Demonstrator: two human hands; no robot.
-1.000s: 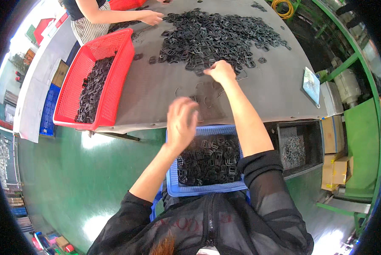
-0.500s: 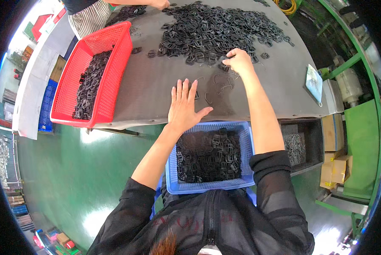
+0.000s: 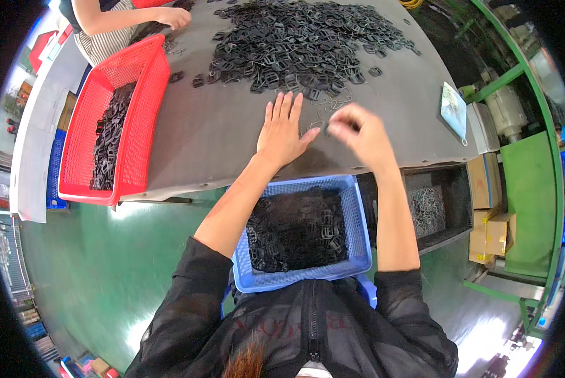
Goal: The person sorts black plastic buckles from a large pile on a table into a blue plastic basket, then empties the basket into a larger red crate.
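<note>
A large heap of black plastic buckles (image 3: 288, 44) covers the far middle of the table (image 3: 194, 132). My left hand (image 3: 283, 129) lies flat, palm down, at the heap's near edge, its fingers stretched out and touching the closest buckles. Just right of it, my right hand (image 3: 365, 135) is raised a little with curled fingers, slightly blurred. Something small and dark shows at its fingertips, too smeared to name. Thin pale wire-like strips (image 3: 336, 101) lie between the hands and the heap. In front of me, below the table edge, a blue plastic basket (image 3: 363, 233) holds many black buckles.
At the left of the table stands a red basket (image 3: 141, 138) part-filled with buckles. Beyond it, another person's hand (image 3: 176, 17) works over more black pieces. A dark crate (image 3: 446, 236) of thin scraps sits under the table at right. A light-blue packet (image 3: 453, 112) lies at the right edge.
My right hand has drawn back from the heap's edge toward me. My left hand has moved forward relative to the table, up to the heap. The other person's arm reaches further into view.
</note>
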